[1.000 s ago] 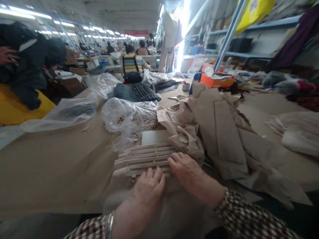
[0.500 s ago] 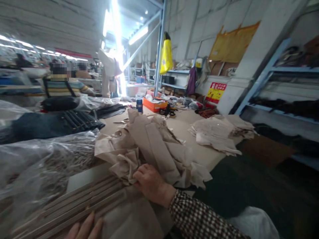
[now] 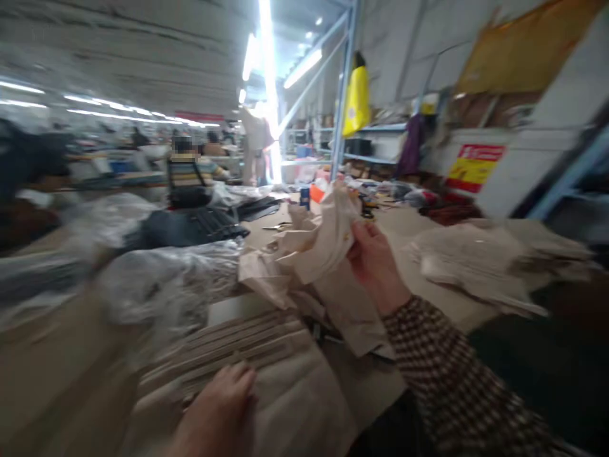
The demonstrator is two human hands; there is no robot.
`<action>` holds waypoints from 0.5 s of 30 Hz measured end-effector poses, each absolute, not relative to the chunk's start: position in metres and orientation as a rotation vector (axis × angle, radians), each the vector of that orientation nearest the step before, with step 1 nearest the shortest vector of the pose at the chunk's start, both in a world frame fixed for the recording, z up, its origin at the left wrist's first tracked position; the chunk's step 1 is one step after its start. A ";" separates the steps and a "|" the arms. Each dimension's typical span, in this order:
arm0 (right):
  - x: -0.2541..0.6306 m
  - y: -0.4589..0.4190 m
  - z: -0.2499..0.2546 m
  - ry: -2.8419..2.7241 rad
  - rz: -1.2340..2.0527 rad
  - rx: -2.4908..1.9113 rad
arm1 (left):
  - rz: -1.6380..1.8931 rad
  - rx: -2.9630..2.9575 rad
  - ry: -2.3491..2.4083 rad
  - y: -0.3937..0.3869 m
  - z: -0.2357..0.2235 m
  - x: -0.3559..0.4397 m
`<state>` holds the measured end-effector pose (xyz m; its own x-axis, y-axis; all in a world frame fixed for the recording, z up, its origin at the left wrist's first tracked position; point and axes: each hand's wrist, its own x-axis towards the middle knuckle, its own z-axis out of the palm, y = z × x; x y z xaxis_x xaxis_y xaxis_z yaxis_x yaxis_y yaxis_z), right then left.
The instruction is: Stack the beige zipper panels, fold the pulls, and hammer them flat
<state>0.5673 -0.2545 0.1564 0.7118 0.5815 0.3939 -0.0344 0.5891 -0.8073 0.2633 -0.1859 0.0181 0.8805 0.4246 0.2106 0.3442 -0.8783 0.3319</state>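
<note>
My right hand [image 3: 375,263] is raised above the table and grips a beige fabric piece [image 3: 323,244], lifting it from the crumpled beige pile [image 3: 280,279]. My left hand [image 3: 216,416] rests flat, fingers forward, on a stack of beige fabric pieces [image 3: 233,352] with ribbed edges at the near edge of the table. The picture is smeared by motion.
Clear plastic bags [image 3: 162,279] lie to the left of the stack, with dark fabric pieces [image 3: 190,228] behind them. Another beige stack [image 3: 471,266] sits at the right of the brown table [image 3: 38,355]. Scissors [image 3: 276,226], a blue can [image 3: 305,197], shelving and seated people stand farther back.
My right hand has risen from the pile with a beige piece in its grip. The view has swung back toward the left and my left hand shows more fully on the stack.
</note>
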 end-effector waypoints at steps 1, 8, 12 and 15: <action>0.565 -0.252 0.155 -0.696 0.407 -0.885 | 0.535 2.673 0.582 -0.190 0.032 0.264; 0.513 -0.224 0.127 -0.650 0.657 -0.906 | 1.166 2.178 0.368 -0.199 0.115 0.309; 0.478 -0.213 0.125 -0.622 0.728 -0.912 | 1.243 2.110 0.567 -0.177 0.109 0.332; 0.463 -0.211 0.117 -0.669 0.677 -0.963 | 1.267 1.960 0.694 -0.173 0.097 0.335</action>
<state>0.4632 -0.2113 0.1166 0.6123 0.7640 0.2035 -0.2127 0.4071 -0.8883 0.3354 -0.1732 0.0974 0.3805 0.7419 0.5521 0.0662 -0.6173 0.7840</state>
